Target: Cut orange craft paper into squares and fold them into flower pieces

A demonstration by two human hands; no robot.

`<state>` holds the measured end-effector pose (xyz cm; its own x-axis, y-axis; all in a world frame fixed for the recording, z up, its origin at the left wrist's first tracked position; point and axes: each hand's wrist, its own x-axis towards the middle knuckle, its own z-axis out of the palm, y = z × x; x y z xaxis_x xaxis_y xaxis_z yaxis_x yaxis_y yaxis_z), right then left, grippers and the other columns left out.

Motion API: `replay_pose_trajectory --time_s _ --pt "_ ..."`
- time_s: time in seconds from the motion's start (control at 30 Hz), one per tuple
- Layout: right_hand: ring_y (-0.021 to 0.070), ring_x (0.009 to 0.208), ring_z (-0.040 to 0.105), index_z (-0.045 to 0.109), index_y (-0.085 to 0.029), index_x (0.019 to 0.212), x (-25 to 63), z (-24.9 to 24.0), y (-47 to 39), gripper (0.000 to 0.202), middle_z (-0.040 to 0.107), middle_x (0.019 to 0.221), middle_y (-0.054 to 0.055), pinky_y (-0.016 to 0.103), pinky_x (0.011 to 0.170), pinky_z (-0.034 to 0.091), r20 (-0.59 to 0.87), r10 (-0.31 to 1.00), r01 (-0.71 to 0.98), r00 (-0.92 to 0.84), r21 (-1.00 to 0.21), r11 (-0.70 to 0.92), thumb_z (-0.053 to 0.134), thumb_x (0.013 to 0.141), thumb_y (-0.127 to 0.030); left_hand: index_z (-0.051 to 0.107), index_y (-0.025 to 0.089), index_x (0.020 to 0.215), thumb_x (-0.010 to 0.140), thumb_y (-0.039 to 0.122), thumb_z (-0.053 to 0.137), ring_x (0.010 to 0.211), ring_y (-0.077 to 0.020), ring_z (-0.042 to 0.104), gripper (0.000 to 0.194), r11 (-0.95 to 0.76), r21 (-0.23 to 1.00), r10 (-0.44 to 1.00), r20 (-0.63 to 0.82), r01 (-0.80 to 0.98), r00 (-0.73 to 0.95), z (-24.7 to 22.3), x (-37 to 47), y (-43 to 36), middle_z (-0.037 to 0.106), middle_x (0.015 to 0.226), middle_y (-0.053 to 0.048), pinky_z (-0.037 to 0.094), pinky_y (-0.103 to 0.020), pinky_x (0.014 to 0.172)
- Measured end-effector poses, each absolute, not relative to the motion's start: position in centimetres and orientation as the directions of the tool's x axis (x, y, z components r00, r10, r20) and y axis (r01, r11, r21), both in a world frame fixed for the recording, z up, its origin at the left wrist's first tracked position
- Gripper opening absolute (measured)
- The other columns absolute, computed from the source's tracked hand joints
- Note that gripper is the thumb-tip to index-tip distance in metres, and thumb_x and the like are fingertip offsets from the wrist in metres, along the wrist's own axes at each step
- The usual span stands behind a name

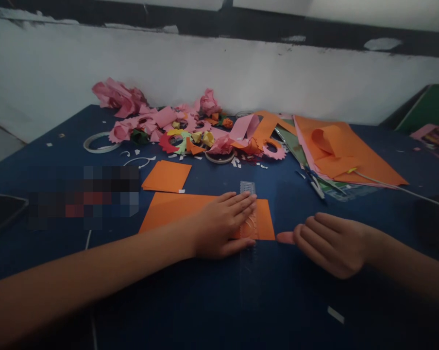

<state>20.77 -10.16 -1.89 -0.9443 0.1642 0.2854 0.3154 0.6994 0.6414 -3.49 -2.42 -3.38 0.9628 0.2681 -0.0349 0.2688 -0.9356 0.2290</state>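
Note:
My left hand (223,224) lies flat, palm down, fingers stretched out. Its fingertips press on a clear plastic ruler (247,187), which lies crosswise over a long orange paper strip (176,210). Part of the ruler extends past the strip's near edge, and the hand covers some of both. To the right, my right hand (332,243) is closed with its fingers curled under; nothing shows in it, though its palm is hidden. Its thumb sticks out to the strip's lower right corner. Just behind the strip rests a small stack of orange paper pieces (168,176).
Crumpled pink paper (121,97) and colourful cut scraps (183,141) pile up along the wall. A tape roll (100,143) lies at left. Orange sheets (368,150), scissors (316,184) and a white cable (416,189) lie at right. A blurred patch covers the left.

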Motion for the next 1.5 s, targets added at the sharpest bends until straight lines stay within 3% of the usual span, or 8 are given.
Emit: replay_pose_trajectory --time_s 0.2,0.3,0.47,0.53,0.63,0.77,1.07,1.5 --pt "0.0101 0.054 0.051 0.06 -0.016 0.062 20.6 -2.0 -10.4 0.016 0.059 0.056 -0.003 0.027 0.051 0.039 0.282 0.128 0.289 -0.951 0.661 0.692 0.072 0.073 -0.013 0.033 0.006 0.139 0.092 0.048 0.039 0.139 -0.0261 0.019 0.063 -0.927 0.212 0.298 -0.08 0.308 0.951 -2.8 -5.0 -2.3 0.021 0.149 -0.015 0.019 -0.043 0.114" --pt "0.0121 0.059 0.055 0.062 -0.017 0.072 20.5 -2.4 -10.3 0.012 0.064 0.066 -0.003 0.028 0.053 0.04 0.302 0.149 0.318 -0.942 0.649 0.691 0.074 0.071 -0.016 0.032 0.008 0.139 0.092 0.051 0.038 0.139 -0.025 0.02 0.064 -0.924 0.212 0.31 -0.074 0.319 0.948 -2.7 -5.4 -2.3 0.021 0.149 -0.013 0.02 -0.042 0.114" --pt "0.0195 0.089 0.061 0.06 -0.019 0.097 19.1 -2.8 -9.4 0.013 0.068 0.099 0.003 0.035 0.068 0.045 0.362 0.174 0.372 -0.916 0.6 0.708 0.058 0.085 -0.024 0.033 0.006 0.139 0.092 0.049 0.039 0.139 -0.0252 0.02 0.064 -0.925 0.216 0.309 -0.048 0.312 0.95 -3.0 -5.4 -2.3 0.021 0.149 -0.014 0.021 -0.043 0.113" --pt "0.0211 0.101 0.058 0.06 -0.016 0.103 18.6 -2.9 -9.1 0.018 0.065 0.109 0.006 0.037 0.076 0.046 0.367 0.233 0.413 -0.9 0.555 0.722 0.052 0.088 -0.02 0.032 0.005 0.139 0.092 0.05 0.039 0.139 -0.025 0.02 0.065 -0.924 0.216 0.312 -0.046 0.315 0.949 -3.0 -5.4 -2.3 0.021 0.149 -0.014 0.021 -0.043 0.113" --pt "0.0216 0.104 0.059 0.061 -0.009 0.103 18.4 -3.3 -9.0 0.022 0.066 0.107 0.01 0.041 0.088 0.046 0.36 0.314 0.462 -0.878 0.473 0.75 0.044 0.088 -0.008 0.032 0.005 0.139 0.092 0.051 0.037 0.139 -0.0248 0.019 0.065 -0.922 0.208 0.323 -0.058 0.328 0.945 -3.1 -5.5 -2.4 0.02 0.149 -0.013 0.02 -0.042 0.114" --pt "0.0227 0.109 0.058 0.058 -0.003 0.107 19.8 -4.4 -9.4 0.031 0.065 0.109 0.016 0.043 0.094 0.045 0.355 0.354 0.483 -0.865 0.4 0.779 0.033 0.089 -0.004 0.031 0.007 0.14 0.092 0.051 0.035 0.139 -0.0243 0.018 0.065 -0.92 0.204 0.329 -0.058 0.334 0.943 -3.3 -5.7 -2.4 0.02 0.149 -0.012 0.019 -0.042 0.114" --pt "0.0222 0.124 0.045 0.054 -0.005 0.118 22.4 -4.8 -11.4 0.036 0.053 0.128 0.015 0.042 0.101 0.04 0.312 0.494 0.578 -0.811 0.302 0.758 0.032 0.089 -0.002 0.033 0.006 0.138 0.093 0.052 0.028 0.138 -0.0239 0.024 0.065 -0.936 0.169 0.328 0.091 0.31 0.94 -4.7 -5.9 -2.5 0.026 0.148 -0.014 0.019 -0.041 0.113" --pt "0.0224 0.128 0.04 0.055 -0.011 0.119 23.9 -4.3 -12.2 0.039 0.05 0.133 0.01 0.038 0.097 0.039 0.2 0.508 0.546 -0.838 0.333 0.769 0.031 0.089 -0.008 0.033 0.005 0.138 0.093 0.05 0.034 0.138 -0.025 0.024 0.064 -0.925 0.18 0.357 0.112 0.335 0.927 -4.5 -6.2 -3.0 0.027 0.147 -0.015 0.02 -0.042 0.113"
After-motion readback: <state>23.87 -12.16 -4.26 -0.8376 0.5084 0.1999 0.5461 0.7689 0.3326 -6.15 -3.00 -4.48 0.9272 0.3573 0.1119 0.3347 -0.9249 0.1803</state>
